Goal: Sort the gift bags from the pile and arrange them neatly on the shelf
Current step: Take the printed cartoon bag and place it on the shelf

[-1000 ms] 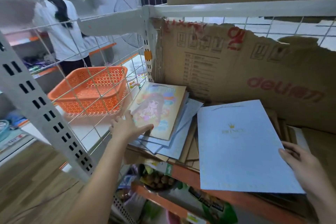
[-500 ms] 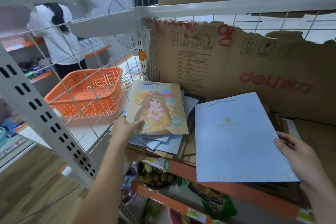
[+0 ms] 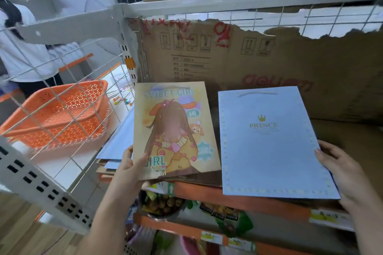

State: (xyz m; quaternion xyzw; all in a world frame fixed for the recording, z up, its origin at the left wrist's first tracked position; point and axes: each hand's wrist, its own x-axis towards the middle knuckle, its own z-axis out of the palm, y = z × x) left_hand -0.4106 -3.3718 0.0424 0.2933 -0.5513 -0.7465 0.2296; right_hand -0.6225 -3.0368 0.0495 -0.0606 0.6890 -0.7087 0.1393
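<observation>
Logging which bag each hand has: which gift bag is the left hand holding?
The yellow cartoon "Sweet Girl" bag; the left hand pinches its lower left corner. The plain blue "Prince" bag is at the right hand.

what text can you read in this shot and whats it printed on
"SWEET GIRL", "HI", "GIRL": cartoon gift bag, in the left hand.
"PRINCE", under a gold crown: blue gift bag, at the right hand; smaller print beneath unreadable.
Red logo, seemingly "deli": cardboard sheet, blurred.
Spec lines on the cardboard and shelf price labels: unreadable.

White metal shelving (image 3: 238, 4) with wire-grid panels, torn cardboard (image 3: 259, 64) behind, wood-look floor (image 3: 24, 234), orange basket (image 3: 60, 114) beyond.
</observation>
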